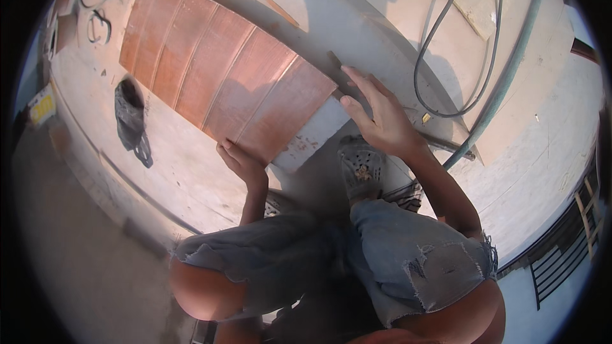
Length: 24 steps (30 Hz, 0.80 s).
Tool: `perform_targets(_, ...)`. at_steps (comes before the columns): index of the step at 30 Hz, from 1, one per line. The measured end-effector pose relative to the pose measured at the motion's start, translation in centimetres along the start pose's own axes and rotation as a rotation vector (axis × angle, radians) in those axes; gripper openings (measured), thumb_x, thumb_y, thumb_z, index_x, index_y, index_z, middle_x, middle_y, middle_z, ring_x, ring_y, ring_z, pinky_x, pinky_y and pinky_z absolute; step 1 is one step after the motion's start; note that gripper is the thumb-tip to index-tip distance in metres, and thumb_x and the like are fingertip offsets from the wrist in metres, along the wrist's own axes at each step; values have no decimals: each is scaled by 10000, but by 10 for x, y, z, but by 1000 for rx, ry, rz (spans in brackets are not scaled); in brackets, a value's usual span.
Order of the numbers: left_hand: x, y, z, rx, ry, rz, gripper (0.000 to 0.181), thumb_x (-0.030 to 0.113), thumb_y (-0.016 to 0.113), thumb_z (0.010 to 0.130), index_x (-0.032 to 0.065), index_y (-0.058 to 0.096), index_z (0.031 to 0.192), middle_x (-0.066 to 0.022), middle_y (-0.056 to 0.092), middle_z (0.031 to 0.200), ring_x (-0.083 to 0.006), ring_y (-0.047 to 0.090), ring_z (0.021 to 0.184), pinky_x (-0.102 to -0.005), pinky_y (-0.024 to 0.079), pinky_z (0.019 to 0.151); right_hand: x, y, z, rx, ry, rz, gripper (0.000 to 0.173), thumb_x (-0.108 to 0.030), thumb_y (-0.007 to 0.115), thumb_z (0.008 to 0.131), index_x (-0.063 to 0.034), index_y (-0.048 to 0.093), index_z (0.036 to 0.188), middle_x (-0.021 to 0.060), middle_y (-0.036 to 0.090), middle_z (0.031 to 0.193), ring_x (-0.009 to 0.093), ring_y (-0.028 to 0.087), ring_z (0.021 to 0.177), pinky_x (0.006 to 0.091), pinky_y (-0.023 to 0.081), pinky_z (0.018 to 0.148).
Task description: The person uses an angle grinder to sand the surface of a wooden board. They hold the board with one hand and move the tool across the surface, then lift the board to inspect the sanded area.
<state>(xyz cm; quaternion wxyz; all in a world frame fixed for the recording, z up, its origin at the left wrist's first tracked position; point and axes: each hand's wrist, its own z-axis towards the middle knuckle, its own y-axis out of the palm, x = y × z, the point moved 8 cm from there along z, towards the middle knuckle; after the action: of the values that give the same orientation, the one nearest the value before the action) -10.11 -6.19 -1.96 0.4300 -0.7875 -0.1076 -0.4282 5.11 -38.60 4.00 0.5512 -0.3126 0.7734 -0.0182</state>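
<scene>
A reddish-brown wooden panel (210, 67) with several parallel grooves lies before me on a pale board (311, 141), which shows beyond the panel's right end. My left hand (244, 165) holds the panel's near edge close to its right corner, fingertips on the top face and the thumb hidden. Beyond the far right corner, my right hand (382, 117) hovers with fingers spread and nothing in it. A small dark flat piece (334, 59) lies just past its fingertips; I cannot tell what it is.
A dark cloth bag (129, 117) lies left of the panel. Thin wood strips (282, 12) lie behind it. To the right are a looped grey cable (418, 76), a green hose (507, 76) and a small brass-coloured piece (426, 117). My shoe (362, 165) stands near the board.
</scene>
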Motion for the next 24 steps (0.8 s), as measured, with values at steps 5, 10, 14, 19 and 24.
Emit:
perform_targets(5, -9, -2, 4, 13, -51, 7, 616, 537, 352, 1158, -34, 516, 1320, -214, 556, 1256, -309, 535, 1200, -443, 420, 1074, -25, 23, 2, 27, -148, -31, 553, -246, 621, 1084, 54, 520, 1538, 301, 558, 1541, 375, 557, 1450, 446, 424, 1202)
perform_targets(10, -9, -6, 3, 29, -63, 9, 630, 549, 340, 1161, -35, 516, 1319, -221, 556, 1247, -303, 535, 1186, -441, 433, 1051, 3, 0, -1, -23, 58, 28, 563, -286, 662, 1054, 92, 579, 1462, 318, 672, 1372, 458, 628, 1340, 477, 484, 1145)
perform_targets(14, -6, -5, 1, 26, -61, 2, 640, 562, 344, 1162, -34, 512, 1327, -224, 554, 1256, -301, 540, 1181, -440, 435, 1050, -1, 6, 5, -91, 13, -57, 724, -355, 673, 1048, 83, 440, 1574, 335, 540, 1536, 450, 526, 1458, 481, 415, 1205)
perform_targets(19, -7, -6, 1, -8, -105, -27, 595, 537, 358, 1168, -14, 498, 1343, -198, 546, 1272, -278, 529, 1198, -428, 425, 1065, -29, 36, 36, -226, -103, -74, 891, -408, 690, 1037, 107, 281, 1638, 379, 413, 1617, 491, 422, 1524, 503, 348, 1251)
perform_targets(24, -13, -6, 4, -61, -85, -48, 556, 515, 360, 1173, 2, 487, 1346, -169, 539, 1256, -249, 514, 1197, -410, 403, 1077, -51, 65, 101, -222, -193, 69, 867, -449, 659, 1061, 115, 313, 1621, 355, 453, 1600, 462, 485, 1485, 494, 385, 1230)
